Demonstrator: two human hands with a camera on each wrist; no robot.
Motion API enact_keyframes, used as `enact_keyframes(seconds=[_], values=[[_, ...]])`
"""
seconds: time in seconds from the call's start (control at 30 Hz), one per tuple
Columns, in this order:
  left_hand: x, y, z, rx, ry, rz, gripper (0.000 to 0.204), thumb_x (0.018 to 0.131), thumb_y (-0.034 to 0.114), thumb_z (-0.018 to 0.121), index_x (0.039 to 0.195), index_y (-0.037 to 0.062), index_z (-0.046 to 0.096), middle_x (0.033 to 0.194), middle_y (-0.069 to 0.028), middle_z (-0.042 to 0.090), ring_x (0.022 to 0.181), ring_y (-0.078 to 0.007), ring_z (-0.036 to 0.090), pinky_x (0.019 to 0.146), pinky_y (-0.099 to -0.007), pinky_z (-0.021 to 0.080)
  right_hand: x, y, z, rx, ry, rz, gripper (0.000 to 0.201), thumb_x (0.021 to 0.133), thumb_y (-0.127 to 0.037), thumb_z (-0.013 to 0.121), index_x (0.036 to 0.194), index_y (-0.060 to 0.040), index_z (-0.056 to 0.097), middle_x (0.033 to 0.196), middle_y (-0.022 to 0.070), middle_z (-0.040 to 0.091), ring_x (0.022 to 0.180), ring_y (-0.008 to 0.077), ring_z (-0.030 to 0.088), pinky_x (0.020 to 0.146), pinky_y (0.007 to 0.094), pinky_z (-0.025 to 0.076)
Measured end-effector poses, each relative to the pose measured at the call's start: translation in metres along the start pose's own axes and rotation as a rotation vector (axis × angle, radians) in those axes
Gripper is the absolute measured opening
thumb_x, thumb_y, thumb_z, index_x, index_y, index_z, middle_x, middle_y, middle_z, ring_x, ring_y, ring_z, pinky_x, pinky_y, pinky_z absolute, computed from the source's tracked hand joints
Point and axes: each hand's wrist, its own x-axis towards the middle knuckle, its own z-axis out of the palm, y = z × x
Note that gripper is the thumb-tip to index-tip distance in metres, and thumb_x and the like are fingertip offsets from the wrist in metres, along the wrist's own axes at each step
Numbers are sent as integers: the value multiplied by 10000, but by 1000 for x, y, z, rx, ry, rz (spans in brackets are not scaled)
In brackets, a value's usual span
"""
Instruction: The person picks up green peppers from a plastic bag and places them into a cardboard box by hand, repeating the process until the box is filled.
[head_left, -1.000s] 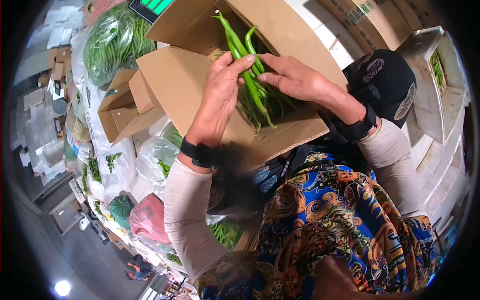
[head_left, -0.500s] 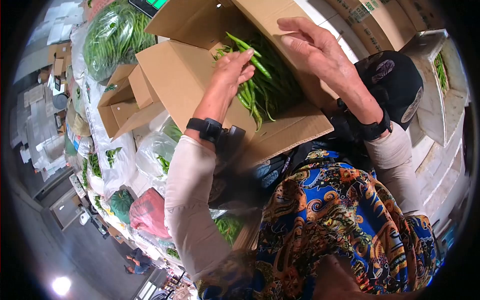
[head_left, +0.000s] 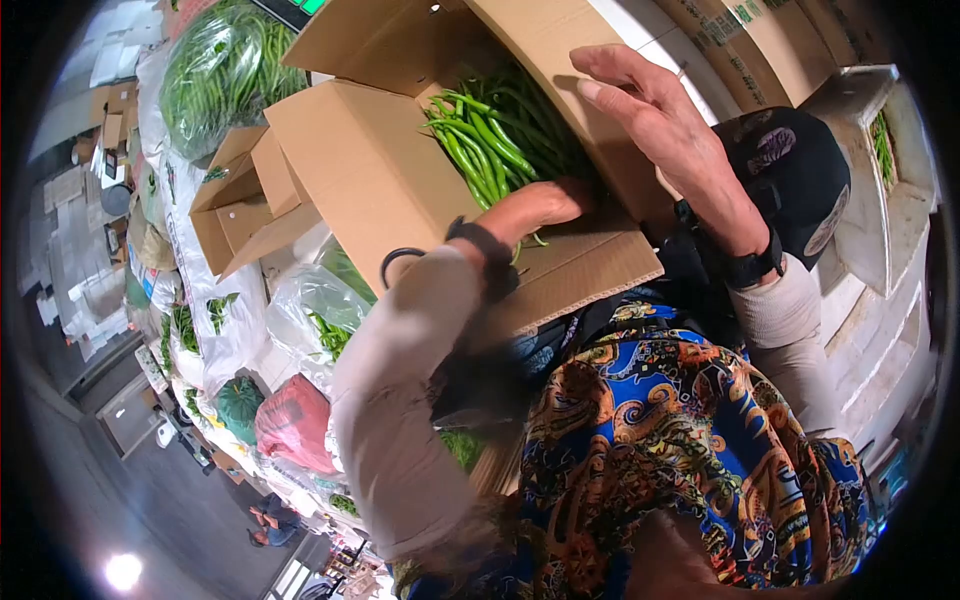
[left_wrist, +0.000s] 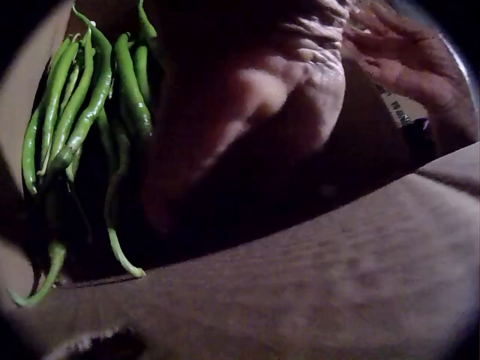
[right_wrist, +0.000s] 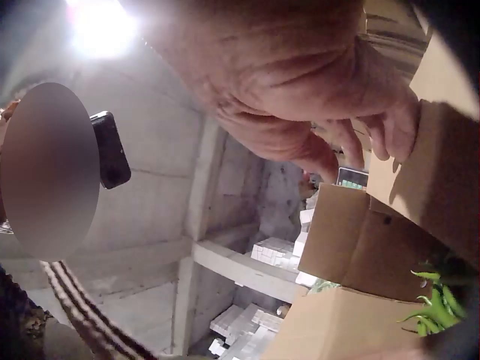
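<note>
Long green chili peppers (head_left: 485, 145) lie in a loose bunch inside an open cardboard box (head_left: 360, 150). My left hand (head_left: 550, 204) reaches down into the box near its closer wall, beside the peppers. Its fingers are hidden in the box's shadow, and in the left wrist view the hand (left_wrist: 262, 97) also fades into the dark, so I cannot tell what it holds. My right hand (head_left: 660, 110) is raised at the box's right flap (head_left: 540, 40), fingers extended and relaxed. In the right wrist view its fingertips (right_wrist: 401, 139) are right at the cardboard.
A smaller open carton (head_left: 240, 215) stands left of the box. Beyond it is a clear bag of green beans or peppers (head_left: 225, 85). A plastic bag (head_left: 315, 305) and a pink sack (head_left: 298, 425) lie nearer. On the right are a foam box (head_left: 880, 190) and printed cartons (head_left: 745, 45).
Both hands held peppers together over the box. The right hand let go and moved right to the flap; the left laid its peppers on the bunch, then moved down and right into the box.
</note>
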Motion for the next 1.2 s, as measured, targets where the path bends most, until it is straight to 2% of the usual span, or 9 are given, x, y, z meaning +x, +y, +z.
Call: enact_keyframes(seconds=[0.03,0.57,0.63,0.73,0.87,0.97,1.07,1.13,1.2], values=[[6,15,1,-41,-78,-243,364,943,204,459,1248,29,551,1324,-151,533,1195,-270,515,1014,-353,398,-1,-3,0,-18,-9,31,443,889,-297,561,1211,7,557,1157,222,603,1118,290,561,943,349,425],[15,38,-11,285,-106,-227,384,951,246,435,1278,75,542,1263,-172,569,1163,-297,540,997,-389,401,3,0,2,47,-39,143,417,889,-283,565,1216,-23,568,1152,203,597,1129,257,541,949,342,408],[9,18,-9,642,-190,-124,387,949,254,437,1266,62,548,1231,-160,594,1111,-294,573,957,-395,434,2,3,1,86,-50,118,413,896,-271,567,1230,-30,561,1171,189,587,1114,240,537,942,339,409],[-29,88,-48,512,-217,-266,394,943,288,469,1257,65,551,1200,-148,611,1053,-276,603,882,-389,481,4,-1,0,41,-78,156,420,900,-272,577,1229,-12,552,1175,166,578,1095,211,534,939,311,404],[-137,176,-101,-136,311,-393,374,949,257,499,1195,-14,576,1066,-131,658,952,-178,632,807,-290,519,-5,-15,0,208,-171,147,383,911,-231,589,1203,13,553,1134,114,583,1093,144,515,952,247,375],[-234,199,-120,-32,766,-404,292,937,181,505,1121,-25,596,1034,-126,665,920,-167,636,827,-270,498,-24,-57,5,106,-247,122,385,911,-216,586,1229,-3,543,1149,104,590,1102,155,520,966,263,372],[-331,149,-101,-4,1130,-559,221,912,183,518,1028,26,621,985,-63,660,930,-143,614,843,-268,466,-18,-55,5,62,-466,297,381,909,-232,577,1223,-17,551,1135,94,604,1046,169,553,912,282,408],[-399,84,-75,49,1067,-584,242,929,252,535,955,31,631,851,-39,639,768,-127,578,715,-271,455,-21,-60,4,31,-533,279,379,906,-234,584,1220,-25,555,1120,78,612,999,141,564,870,271,424],[-435,14,-22,415,1170,-756,297,917,277,529,1006,6,611,866,-154,639,811,-263,612,775,-344,479,-20,-63,0,8,-594,315,378,906,-236,584,1219,-27,554,1105,64,619,975,129,566,860,267,426]])
